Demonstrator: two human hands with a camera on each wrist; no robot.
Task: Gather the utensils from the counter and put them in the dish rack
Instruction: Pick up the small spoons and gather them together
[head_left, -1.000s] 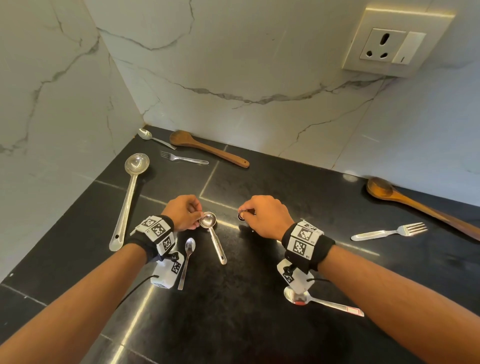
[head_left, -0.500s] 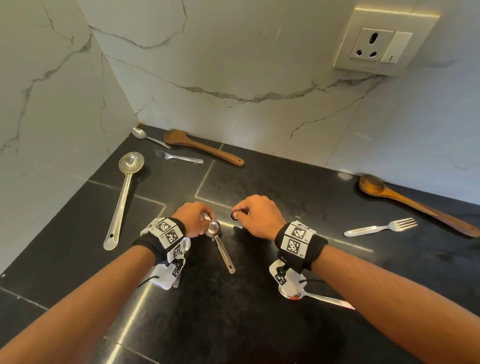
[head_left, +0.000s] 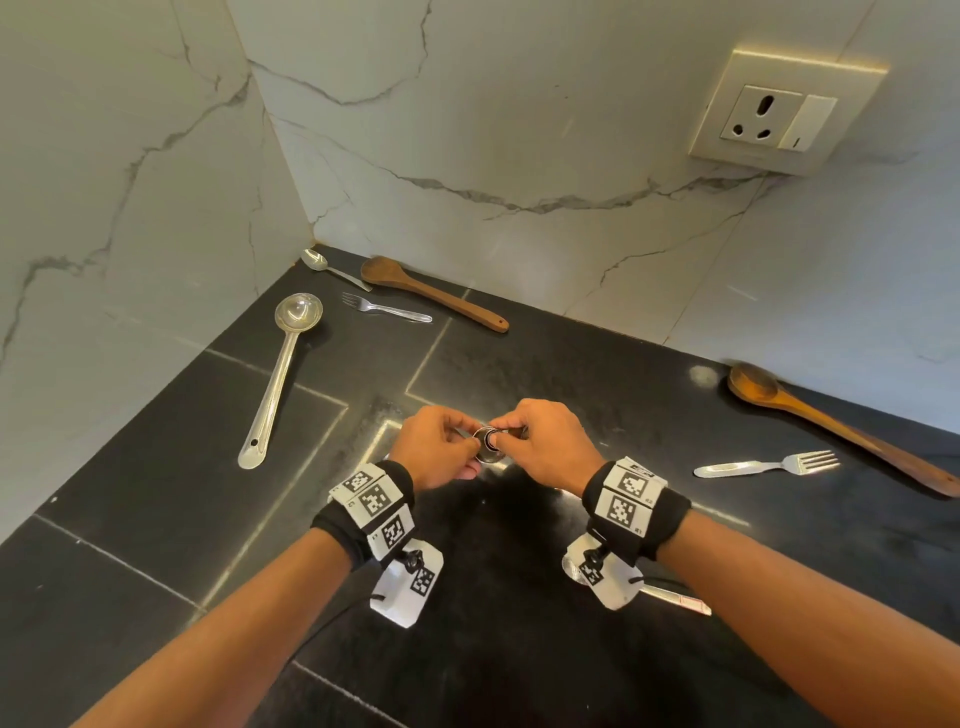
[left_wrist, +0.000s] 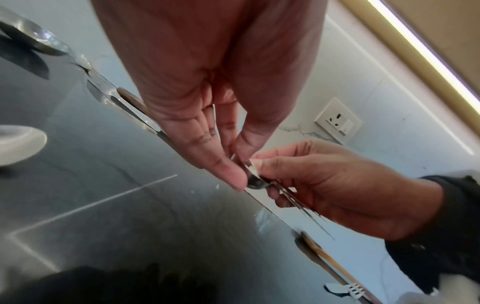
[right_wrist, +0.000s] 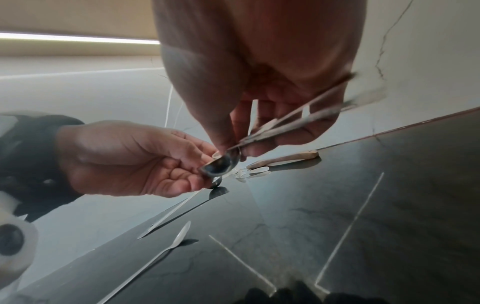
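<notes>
Pinching 1 cluster of small metal spoons (head_left: 490, 446) together, left hand (head_left: 437, 448) and right hand (head_left: 549, 446) meet above the counter (head_left: 156, 519).

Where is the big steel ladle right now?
In the head view the ladle lies on the black counter at the left, near the marble side wall, its bowl pointing toward the corner beside a fork.

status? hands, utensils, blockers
Left hand and right hand both pinching small steel spoons, bowls together above the counter. Ladle, forks, wooden spoons still down. Dish rack not in view. No blockers.
</notes>
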